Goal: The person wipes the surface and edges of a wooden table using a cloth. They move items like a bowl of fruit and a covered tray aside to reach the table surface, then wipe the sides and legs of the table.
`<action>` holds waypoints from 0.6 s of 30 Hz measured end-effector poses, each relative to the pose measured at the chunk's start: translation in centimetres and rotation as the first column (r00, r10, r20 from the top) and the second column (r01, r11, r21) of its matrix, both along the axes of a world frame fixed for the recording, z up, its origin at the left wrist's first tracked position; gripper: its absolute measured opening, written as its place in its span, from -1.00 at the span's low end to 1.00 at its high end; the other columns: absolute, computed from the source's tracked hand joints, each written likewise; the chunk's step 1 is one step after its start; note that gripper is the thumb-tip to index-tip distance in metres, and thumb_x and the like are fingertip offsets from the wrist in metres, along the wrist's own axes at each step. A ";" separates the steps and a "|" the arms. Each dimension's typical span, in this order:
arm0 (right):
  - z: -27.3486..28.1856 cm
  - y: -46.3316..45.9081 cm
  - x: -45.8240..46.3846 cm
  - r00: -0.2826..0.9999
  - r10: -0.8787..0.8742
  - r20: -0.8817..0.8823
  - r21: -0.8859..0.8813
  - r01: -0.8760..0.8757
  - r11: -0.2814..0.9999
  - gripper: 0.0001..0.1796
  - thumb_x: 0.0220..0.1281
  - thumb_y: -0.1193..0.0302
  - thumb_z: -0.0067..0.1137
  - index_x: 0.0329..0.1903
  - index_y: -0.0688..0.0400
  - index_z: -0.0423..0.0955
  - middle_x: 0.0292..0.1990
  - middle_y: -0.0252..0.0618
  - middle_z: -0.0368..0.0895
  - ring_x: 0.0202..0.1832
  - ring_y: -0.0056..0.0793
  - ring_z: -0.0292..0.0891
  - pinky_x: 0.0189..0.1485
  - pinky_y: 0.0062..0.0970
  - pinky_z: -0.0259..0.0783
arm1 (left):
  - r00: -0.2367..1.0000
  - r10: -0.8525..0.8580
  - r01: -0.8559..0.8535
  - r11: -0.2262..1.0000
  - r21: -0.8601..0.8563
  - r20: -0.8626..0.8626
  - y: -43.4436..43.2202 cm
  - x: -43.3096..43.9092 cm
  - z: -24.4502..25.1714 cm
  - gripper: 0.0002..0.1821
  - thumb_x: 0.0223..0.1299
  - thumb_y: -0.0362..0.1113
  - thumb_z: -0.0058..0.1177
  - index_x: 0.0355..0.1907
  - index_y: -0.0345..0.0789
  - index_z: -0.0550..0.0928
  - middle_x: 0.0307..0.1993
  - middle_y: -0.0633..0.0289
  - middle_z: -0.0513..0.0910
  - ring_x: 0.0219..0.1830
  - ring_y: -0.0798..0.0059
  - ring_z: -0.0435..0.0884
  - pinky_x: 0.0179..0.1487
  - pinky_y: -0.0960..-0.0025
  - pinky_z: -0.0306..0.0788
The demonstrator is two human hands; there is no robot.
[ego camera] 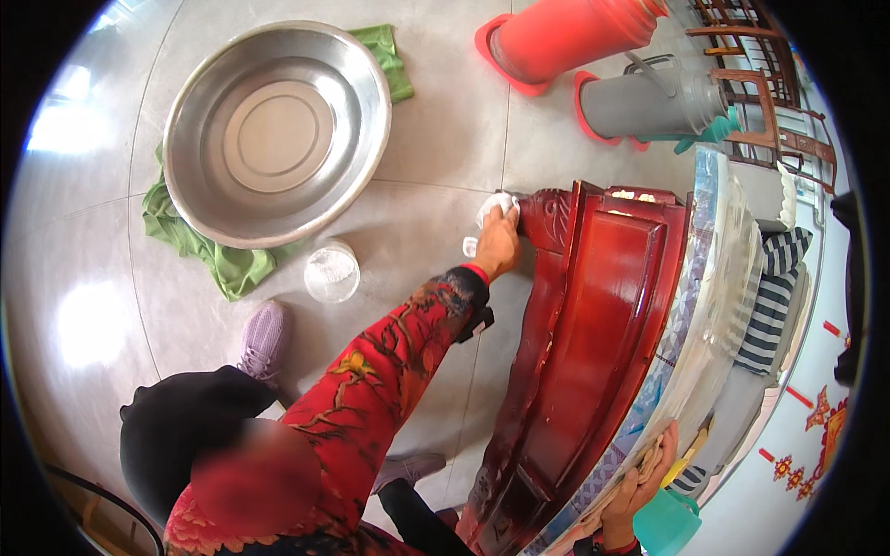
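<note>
My left hand (498, 240) is closed around a crumpled white cloth (495, 206), pressed against the carved corner (548, 219) of a dark red wooden table. Part of the cloth hangs below the fingers. At the lower right, my right hand (634, 486) grips a folded beige cloth (652, 460) at the tabletop's edge. The table's glossy side panel (615, 278) lies between both hands and shows small chips. A patterned cover under clear plastic (726, 278) lies over the tabletop.
A large steel basin (278, 135) stands on a green cloth (240, 267) on the tiled floor, beside a clear round container (332, 272) with white contents. Red (567, 38) and grey (646, 104) vacuum flasks stand beyond the table. A teal container (666, 525) is near my right hand.
</note>
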State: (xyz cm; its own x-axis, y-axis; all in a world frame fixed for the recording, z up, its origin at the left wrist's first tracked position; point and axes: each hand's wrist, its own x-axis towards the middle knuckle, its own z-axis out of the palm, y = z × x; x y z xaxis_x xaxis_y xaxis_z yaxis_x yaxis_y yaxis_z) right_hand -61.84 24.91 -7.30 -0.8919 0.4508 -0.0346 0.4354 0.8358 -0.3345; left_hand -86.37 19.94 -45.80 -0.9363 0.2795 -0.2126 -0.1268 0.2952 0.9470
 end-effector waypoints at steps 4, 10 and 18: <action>0.1 0.0 0.1 1.000 -0.007 0.002 0.008 0.007 1.000 -0.27 0.30 0.15 -0.15 0.37 0.41 0.09 0.43 0.11 0.07 0.46 -0.04 0.02 0.50 -0.17 -0.08 | 0.999 -0.049 0.045 0.984 -0.171 -0.019 0.2 -1.5 -0.6 -0.62 0.22 -0.45 -0.16 0.10 -0.36 0.51 -0.01 -0.19 0.44 0.04 -0.19 0.44 0.09 -0.03 0.40; 0.0 -0.1 -0.3 1.000 0.010 -0.022 0.002 -0.010 1.000 -0.26 0.31 0.13 -0.14 0.38 0.39 0.09 0.44 0.09 0.08 0.47 -0.07 0.01 0.51 -0.20 -0.11 | 1.000 0.016 -0.017 0.998 0.065 0.019 0.0 -0.2 1.2 -0.56 0.12 -0.49 -0.15 0.11 -0.35 0.51 0.02 -0.26 0.42 0.04 -0.29 0.41 0.17 -0.07 0.34; -0.1 0.0 0.0 1.000 -0.010 -0.017 -0.008 0.010 1.000 -0.26 0.31 0.12 -0.15 0.39 0.36 0.10 0.44 0.06 0.08 0.48 -0.09 0.01 0.52 -0.21 -0.12 | 0.997 -0.073 0.066 0.983 -0.173 -0.033 0.2 -1.4 -0.9 -0.64 0.25 -0.37 -0.15 0.07 -0.41 0.52 0.01 -0.19 0.43 0.01 -0.17 0.44 0.09 -0.04 0.39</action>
State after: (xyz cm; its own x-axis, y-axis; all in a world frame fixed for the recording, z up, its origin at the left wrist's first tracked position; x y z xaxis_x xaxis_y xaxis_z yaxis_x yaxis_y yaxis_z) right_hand -61.81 24.95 -7.39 -0.8880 0.4592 -0.0227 0.4376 0.8288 -0.3487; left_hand -87.77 20.13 -46.67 -0.9243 0.3068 -0.2269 -0.0645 0.4605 0.8853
